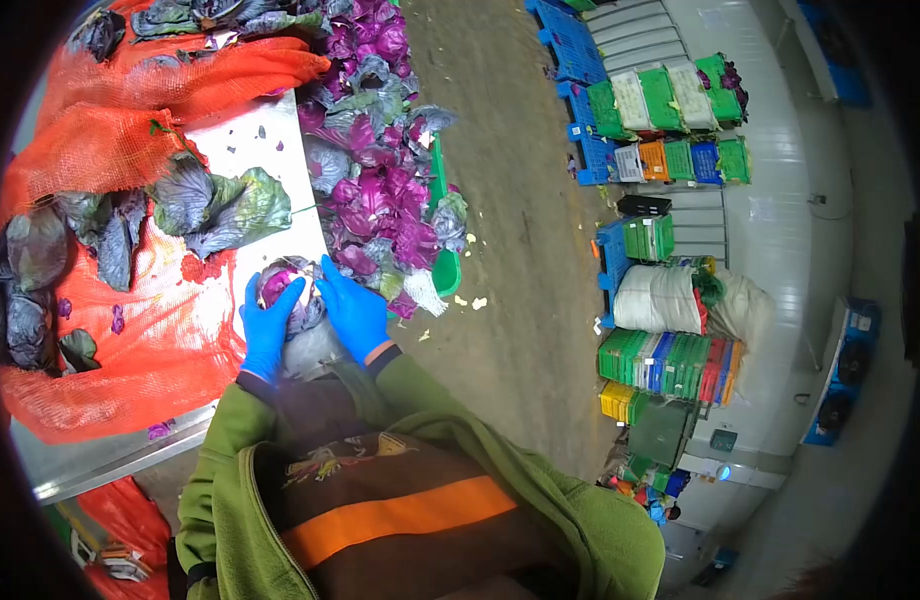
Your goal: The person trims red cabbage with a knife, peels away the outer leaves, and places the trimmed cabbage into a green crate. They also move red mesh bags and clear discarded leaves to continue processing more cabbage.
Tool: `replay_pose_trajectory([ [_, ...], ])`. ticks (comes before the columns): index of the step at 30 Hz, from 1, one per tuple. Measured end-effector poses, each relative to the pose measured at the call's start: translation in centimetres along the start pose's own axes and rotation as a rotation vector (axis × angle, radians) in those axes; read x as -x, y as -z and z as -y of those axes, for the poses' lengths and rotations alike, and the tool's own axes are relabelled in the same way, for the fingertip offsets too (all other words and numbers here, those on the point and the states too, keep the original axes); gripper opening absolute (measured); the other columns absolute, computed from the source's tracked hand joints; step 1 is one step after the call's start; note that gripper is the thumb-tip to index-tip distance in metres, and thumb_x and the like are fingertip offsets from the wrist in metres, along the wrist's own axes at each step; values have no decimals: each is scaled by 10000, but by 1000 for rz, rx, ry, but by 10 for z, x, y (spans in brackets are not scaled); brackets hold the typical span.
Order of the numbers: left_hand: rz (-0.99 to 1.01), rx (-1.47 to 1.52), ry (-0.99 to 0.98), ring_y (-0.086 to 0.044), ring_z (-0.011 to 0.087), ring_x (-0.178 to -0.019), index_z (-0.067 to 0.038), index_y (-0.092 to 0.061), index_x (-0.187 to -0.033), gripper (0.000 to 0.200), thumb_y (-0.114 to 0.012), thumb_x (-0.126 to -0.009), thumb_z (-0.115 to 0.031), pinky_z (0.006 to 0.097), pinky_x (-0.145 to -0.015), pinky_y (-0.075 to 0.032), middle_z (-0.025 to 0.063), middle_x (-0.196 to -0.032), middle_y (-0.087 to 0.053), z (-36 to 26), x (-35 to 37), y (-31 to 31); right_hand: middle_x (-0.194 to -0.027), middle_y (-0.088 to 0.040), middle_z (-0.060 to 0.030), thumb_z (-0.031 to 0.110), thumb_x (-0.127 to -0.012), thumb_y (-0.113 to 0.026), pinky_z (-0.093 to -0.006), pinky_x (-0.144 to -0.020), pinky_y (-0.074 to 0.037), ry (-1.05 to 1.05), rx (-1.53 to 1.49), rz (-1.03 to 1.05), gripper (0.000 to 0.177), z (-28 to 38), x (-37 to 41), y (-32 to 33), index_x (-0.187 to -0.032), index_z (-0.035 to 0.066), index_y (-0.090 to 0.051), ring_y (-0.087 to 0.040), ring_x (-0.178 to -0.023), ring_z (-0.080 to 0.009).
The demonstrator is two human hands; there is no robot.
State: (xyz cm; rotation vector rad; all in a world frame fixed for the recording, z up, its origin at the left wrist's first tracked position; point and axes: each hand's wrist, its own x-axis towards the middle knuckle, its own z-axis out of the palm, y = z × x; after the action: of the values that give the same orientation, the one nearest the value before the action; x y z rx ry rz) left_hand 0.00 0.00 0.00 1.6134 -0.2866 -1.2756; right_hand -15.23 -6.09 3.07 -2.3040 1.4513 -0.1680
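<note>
A red cabbage (278,284) is at the edge of the white work table, with bright purple showing on top and dull outer leaves around it. My left hand (268,325), in a blue glove, is closed around its left side, thumb across the front. At the cabbage's right side, my right hand (353,312), also blue-gloved, has its fingers bent. A thin, narrow thing seems to run from those fingers over the cabbage, too small to make out. Loose outer leaves (245,215) lie on the table beyond my hands.
Red mesh sacks (110,150) with more cabbages (35,250) cover the table's left. A heap of purple leaves (380,200) fills a green crate (446,272) beyond the table edge. Stacked crates (660,362), blue pallets (570,40) and white sacks (660,298) stand across the floor.
</note>
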Motion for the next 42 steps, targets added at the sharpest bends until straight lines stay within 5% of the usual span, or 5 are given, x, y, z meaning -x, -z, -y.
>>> replay_pose_trajectory([
  [21, -107, -223, -93, -497, 360, -1192, -35, -416, -1425, 935, -860, -694, -411, 418, -1001, -436, 252, -1294, -430, -6, 10, -9, -864, -680, -116, 367, -963, -539, -402, -581, -503, 102, 136, 5, 473, 6, -26, 12, -1383, 153, -512, -660, -716, -286],
  [31, 48, 69, -50, -496, 314, -1197, -14, -358, -1427, 954, -883, -686, -304, 405, -1015, -424, 208, -1267, -448, -10, 17, 9, -911, -672, -215, 382, -934, -605, -425, -681, -502, -141, -651, -26, 349, -8, -24, 1, -1040, 52, -644, -668, -821, -350],
  [34, 112, -715, -536, -502, 276, -1220, -24, -369, -1422, 933, -880, -686, -284, 378, -1026, -443, 169, -1299, -455, -24, 5, 25, -799, -656, -183, 393, -883, -665, -413, -614, -494, -152, -589, 75, 344, -7, -24, 5, -970, 60, -651, -666, -738, -322],
  [37, 452, -405, -342, -503, 266, -1220, -30, -373, -1420, 951, -899, -657, -242, 380, -1040, -433, 144, -1306, -463, -32, 3, 27, -710, -634, -152, 379, -856, -689, -414, -556, -481, -142, -409, 25, 317, 2, -24, 8, -875, 68, -634, -654, -662, -317],
  [42, 422, -427, -451, -494, 274, -1231, -20, -415, -1363, 910, -913, -631, -231, 387, -1064, -411, 141, -1303, -473, -17, 11, 30, -716, -652, -169, 308, -828, -687, -469, -578, -487, -122, -171, -166, 261, -32, -61, -45, -818, 59, -609, -645, -680, -389],
])
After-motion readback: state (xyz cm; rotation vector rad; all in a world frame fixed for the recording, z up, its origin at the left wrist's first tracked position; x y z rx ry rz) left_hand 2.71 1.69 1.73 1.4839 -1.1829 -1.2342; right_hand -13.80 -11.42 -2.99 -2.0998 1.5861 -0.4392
